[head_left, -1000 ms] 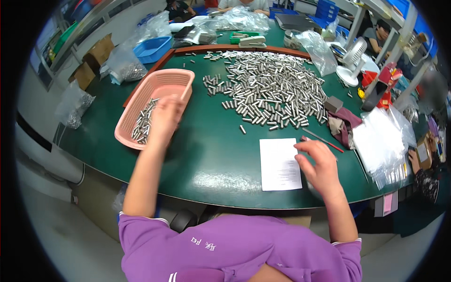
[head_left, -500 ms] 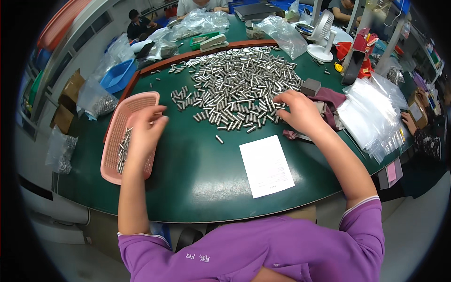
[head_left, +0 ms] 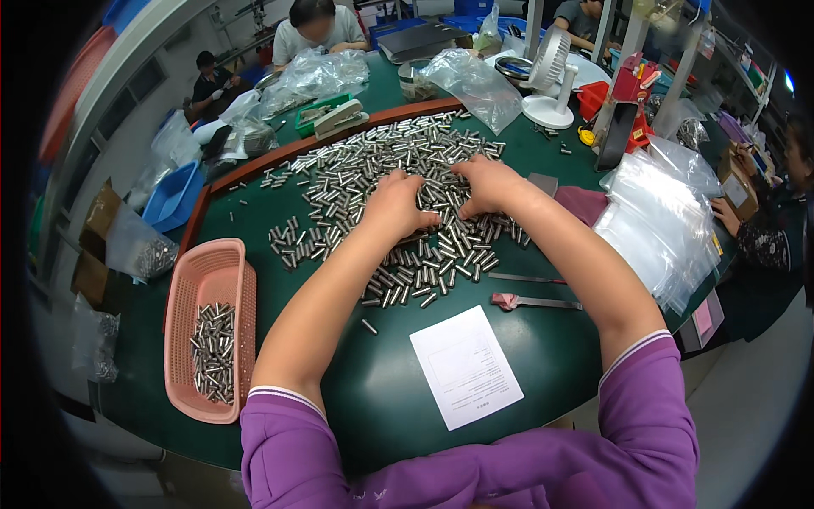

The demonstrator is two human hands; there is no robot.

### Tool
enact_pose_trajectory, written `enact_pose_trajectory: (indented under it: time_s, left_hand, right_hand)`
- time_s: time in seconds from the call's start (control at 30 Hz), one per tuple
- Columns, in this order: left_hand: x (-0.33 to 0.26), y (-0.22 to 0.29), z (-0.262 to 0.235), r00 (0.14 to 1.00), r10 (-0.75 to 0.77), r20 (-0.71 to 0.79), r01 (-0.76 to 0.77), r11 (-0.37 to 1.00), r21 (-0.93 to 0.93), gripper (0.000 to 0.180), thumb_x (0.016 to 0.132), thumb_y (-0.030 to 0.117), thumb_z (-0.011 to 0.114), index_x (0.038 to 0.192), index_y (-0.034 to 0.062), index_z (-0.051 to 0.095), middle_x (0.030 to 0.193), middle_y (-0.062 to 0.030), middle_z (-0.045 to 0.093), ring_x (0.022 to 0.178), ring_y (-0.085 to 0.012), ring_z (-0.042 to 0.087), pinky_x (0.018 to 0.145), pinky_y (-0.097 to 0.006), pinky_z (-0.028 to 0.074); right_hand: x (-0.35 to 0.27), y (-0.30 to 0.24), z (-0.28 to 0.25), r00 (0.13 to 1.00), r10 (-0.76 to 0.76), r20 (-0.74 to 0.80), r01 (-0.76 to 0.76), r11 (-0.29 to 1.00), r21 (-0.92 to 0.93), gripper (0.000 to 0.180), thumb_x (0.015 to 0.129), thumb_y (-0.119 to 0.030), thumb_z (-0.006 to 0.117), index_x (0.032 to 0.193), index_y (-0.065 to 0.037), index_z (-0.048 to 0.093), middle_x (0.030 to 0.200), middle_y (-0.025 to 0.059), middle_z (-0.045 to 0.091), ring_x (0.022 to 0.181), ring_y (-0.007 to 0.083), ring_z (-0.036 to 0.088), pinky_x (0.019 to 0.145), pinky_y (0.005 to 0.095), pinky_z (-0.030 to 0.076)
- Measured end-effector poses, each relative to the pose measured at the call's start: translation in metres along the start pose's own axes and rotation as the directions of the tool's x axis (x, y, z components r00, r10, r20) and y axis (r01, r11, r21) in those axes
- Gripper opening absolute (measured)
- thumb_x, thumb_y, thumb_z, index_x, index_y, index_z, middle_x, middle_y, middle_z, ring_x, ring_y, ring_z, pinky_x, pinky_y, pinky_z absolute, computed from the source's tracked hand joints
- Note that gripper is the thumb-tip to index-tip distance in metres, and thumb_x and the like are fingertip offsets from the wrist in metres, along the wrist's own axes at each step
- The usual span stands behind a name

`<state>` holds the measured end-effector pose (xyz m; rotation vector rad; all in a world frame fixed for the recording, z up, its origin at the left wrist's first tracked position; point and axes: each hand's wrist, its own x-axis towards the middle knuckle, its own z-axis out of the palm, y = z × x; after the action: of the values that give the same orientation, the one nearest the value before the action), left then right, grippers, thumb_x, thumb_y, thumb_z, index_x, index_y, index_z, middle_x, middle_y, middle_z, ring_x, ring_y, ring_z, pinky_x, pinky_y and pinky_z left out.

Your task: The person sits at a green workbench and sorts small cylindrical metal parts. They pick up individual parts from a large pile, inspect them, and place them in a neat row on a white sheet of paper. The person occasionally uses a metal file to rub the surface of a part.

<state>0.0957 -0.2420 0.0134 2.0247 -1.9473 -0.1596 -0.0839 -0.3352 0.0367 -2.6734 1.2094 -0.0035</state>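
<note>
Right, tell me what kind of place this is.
Most likely a factory sorting or packing bench: a big heap of small metal pins on a green table, a pink basket holding more, and stacked clear plastic bags.

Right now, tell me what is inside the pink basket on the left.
The pink basket holds a loose heap of small metal cylinders in its nearer half; the farther half shows bare mesh floor. Whatever lies beneath the heap is covered. Both hands are away from it, on the big pile.

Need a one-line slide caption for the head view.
Left hand and right hand rest on heaped small silver metal cylinders beside pink plastic basket.
</note>
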Motion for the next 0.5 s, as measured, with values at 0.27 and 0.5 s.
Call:
enact_pose_trajectory:
  time_s: [0.27, 0.5]
  left_hand:
    - [0.029, -0.008, 0.003, 1.0, 0.018, -0.018, -0.018, 0.999, -0.032, 0.065, 0.068, 0.035, 0.085, 0.122, 0.0071, 0.065, 0.123, -0.0167, 0.059, 0.118, -0.0341, 0.054, 0.1, -0.041, 0.046]
    - [0.048, -0.079, 0.008, 0.946, -0.106, -0.307, 0.098, 0.994, -0.04, 0.044, 0.077, 0.021, 0.074, 0.118, 0.0051, 0.066, 0.117, -0.0172, 0.062, 0.114, -0.0351, 0.058, 0.098, -0.042, 0.046]
  right_hand:
    - [0.019, 0.015, 0.007, 0.995, -0.058, -0.083, 0.066, 0.994, 0.089, 0.042, 0.07, -0.025, 0.082, 0.107, -0.009, 0.069, 0.106, 0.0133, 0.067, 0.1, 0.0326, 0.064, 0.087, 0.0412, 0.052]
    - [0.016, -0.001, 0.018, 0.97, -0.093, -0.224, 0.075, 0.993, -0.091, 0.021, 0.074, -0.017, 0.07, 0.087, 0.0, 0.071, 0.091, 0.0188, 0.07, 0.092, 0.0331, 0.069, 0.084, 0.0418, 0.055]
